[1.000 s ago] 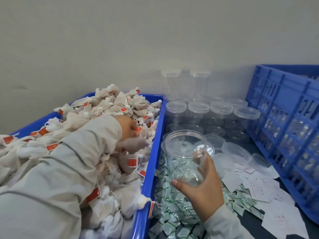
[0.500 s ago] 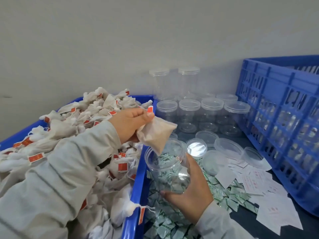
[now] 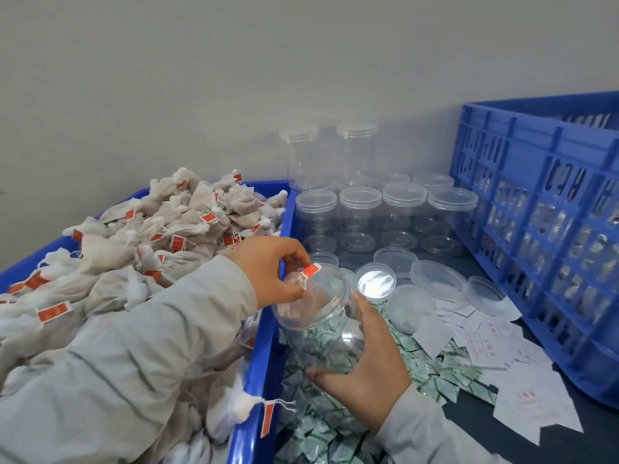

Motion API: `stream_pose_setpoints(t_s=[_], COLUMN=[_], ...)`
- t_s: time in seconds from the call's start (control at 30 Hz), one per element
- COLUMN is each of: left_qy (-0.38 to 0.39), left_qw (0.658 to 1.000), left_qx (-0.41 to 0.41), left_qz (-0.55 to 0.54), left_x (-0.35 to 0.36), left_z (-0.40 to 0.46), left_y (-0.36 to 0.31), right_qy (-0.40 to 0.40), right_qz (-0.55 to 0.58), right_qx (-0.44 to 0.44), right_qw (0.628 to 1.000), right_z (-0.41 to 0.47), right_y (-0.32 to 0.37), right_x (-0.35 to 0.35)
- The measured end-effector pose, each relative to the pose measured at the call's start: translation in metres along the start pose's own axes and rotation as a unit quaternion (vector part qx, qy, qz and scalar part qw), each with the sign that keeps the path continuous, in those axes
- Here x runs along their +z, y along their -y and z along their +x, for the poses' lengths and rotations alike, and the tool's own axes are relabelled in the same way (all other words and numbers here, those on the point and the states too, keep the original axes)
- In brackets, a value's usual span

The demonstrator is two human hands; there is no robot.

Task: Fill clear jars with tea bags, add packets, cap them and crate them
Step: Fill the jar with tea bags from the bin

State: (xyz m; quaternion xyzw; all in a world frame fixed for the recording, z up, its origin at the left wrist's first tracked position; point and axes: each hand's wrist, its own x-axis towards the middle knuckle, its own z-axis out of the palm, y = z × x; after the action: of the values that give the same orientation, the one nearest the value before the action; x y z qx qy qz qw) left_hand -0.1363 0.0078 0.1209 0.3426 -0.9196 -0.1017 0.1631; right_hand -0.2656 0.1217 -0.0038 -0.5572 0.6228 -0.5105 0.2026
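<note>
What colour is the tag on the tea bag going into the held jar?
Red-orange; the tag sits at the jar mouth, clearest in the head view.

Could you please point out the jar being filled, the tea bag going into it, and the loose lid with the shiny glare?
jar [image 3: 330,333]: head view, on its clear side wall.
tea bag [image 3: 292,308]: head view, on its pouch inside the jar mouth.
loose lid [image 3: 375,283]: head view, on its glaring top.
</note>
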Motion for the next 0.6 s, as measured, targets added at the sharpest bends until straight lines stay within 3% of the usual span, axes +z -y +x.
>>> stream_pose_setpoints(t_s=[0.2, 0.33, 0.4, 0.43, 0.5, 0.6], left_qy=[0.027, -0.032, -0.045, -0.022, 0.094, 0.28], left_qw=[0.999, 0.995, 0.992, 0.99, 0.973, 0.915], left_qx=[-0.038, -0.085, -0.117, -0.131, -0.157, -0.182], left_qz=[-0.004, -0.037, -0.004, 0.037, 0.143, 0.225], left_x=[0.006, -0.009, -0.019, -0.023, -0.028, -0.024], left_z=[0.003, 0.007, 0.008, 0.008, 0.004, -0.005], left_y=[0.003, 0.011, 0.018, 0.022, 0.026, 0.024], right_qy=[-0.002, -0.022, -0.019, -0.021, -0.027, -0.03], right_qz=[-0.009, -0.032, -0.034, -0.036, -0.038, -0.035], right_qx=[-0.013, -0.016, -0.006, -0.003, -0.001, 0.003], right_qw=[1.0, 0.999, 0.999, 0.999, 0.999, 0.999], right_z=[-0.001, 0.001, 0.002, 0.003, 0.004, 0.004], right_y=[0.001, 0.003, 0.002, 0.0, -0.004, -0.007], right_x=[-0.004, -0.012, -0.015, -0.016, -0.018, -0.018])
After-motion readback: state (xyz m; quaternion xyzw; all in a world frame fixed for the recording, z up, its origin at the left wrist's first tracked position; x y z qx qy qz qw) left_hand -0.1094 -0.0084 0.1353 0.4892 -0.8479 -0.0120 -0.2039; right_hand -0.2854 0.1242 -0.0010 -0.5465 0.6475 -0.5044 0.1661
